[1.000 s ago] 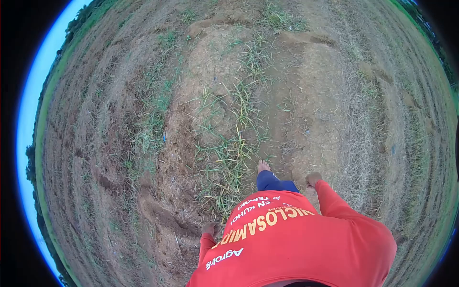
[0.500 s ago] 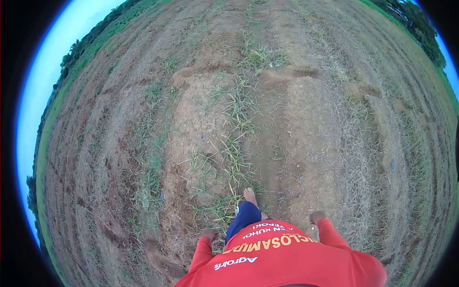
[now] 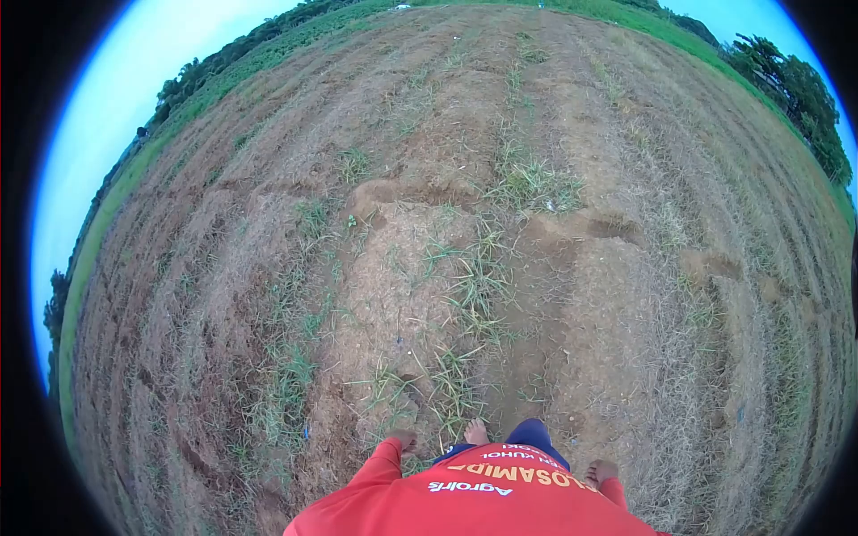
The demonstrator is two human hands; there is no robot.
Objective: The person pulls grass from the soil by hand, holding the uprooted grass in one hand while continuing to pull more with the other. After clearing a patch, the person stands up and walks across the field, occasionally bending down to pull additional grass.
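Note:
My left hand [image 3: 404,439] hangs beside my body at the end of a red sleeve, above soil and grass. Its fingers look loosely curled, and no object shows in it. On the other side, my right hand [image 3: 602,471] is low against the red shirt [image 3: 447,500], its fingers bent in with nothing visible in them. Between the hands are dark blue shorts [image 3: 534,432] over a raised knee, and one bare foot [image 3: 476,432] on the ground. The other foot is hidden.
A ploughed field with long soil ridges stretches ahead. A strip of grass [image 3: 483,286] runs along a furrow [image 3: 527,330] in front of me. Low earth banks [image 3: 411,191] cross the rows. Trees [image 3: 786,94] stand at the far right edge.
The view has tilted up, so the ground ahead sits lower and more horizon shows. My right knee has come forward; my left hand has swung forward and my right hand back.

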